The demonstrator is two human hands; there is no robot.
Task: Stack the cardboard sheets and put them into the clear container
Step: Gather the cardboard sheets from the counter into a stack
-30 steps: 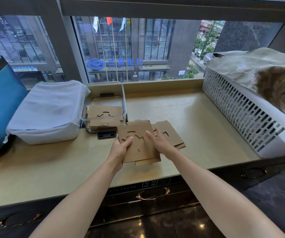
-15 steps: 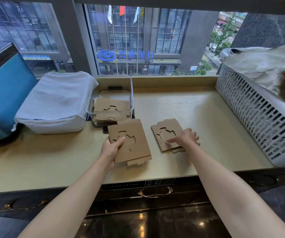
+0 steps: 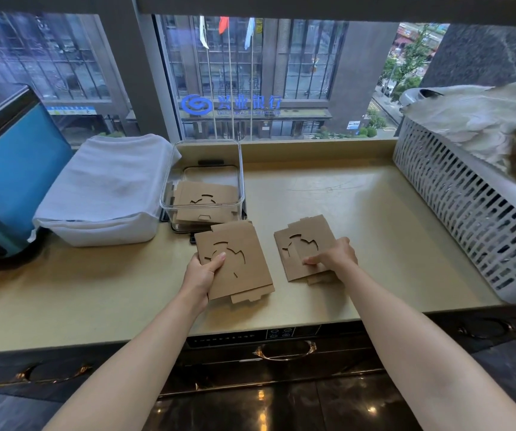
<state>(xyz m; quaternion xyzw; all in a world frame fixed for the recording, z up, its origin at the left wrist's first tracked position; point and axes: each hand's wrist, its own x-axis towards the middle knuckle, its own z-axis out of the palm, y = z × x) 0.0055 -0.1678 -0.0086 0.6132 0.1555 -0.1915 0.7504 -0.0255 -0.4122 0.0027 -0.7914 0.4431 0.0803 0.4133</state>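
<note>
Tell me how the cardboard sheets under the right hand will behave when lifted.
The cardboard sheets lie flat with crisp edges, so probably stiff. They look thin, likely light. Offset edges under the right hand suggest loose sheets that may slide apart.

Open counter [image 3: 328, 188] lies ahead of the right hand [image 3: 333, 258] and between both hands. Ahead of the left hand [image 3: 202, 270], the clear container [image 3: 169, 194] stands open-topped, partly filled with cardboard sheets [image 3: 205, 202]. A towel-covered bin [image 3: 107, 188] bounds the far left; a slotted white basket [image 3: 468, 206] bounds the far right.
</note>
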